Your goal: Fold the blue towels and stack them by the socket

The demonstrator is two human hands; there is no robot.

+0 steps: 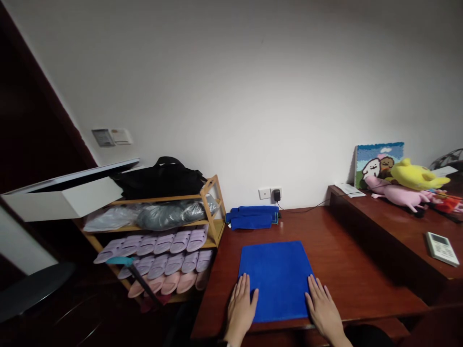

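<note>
A blue towel (275, 277) lies spread flat on the dark wooden table (336, 250) in front of me. My left hand (241, 304) rests flat on the towel's near left corner, fingers stretched out and holding nothing. My right hand (323, 306) lies flat on the near right corner, fingers likewise extended. A pile of folded blue towels (252, 217) sits at the back of the table against the wall.
A wooden shoe rack (213, 207) with several purple and pink slippers stands left of the table, a black bag (161, 177) on top. A raised wooden ledge (398, 231) at the right carries plush toys (412, 185) and a white remote (442, 247). A charger (277, 194) is plugged into the wall.
</note>
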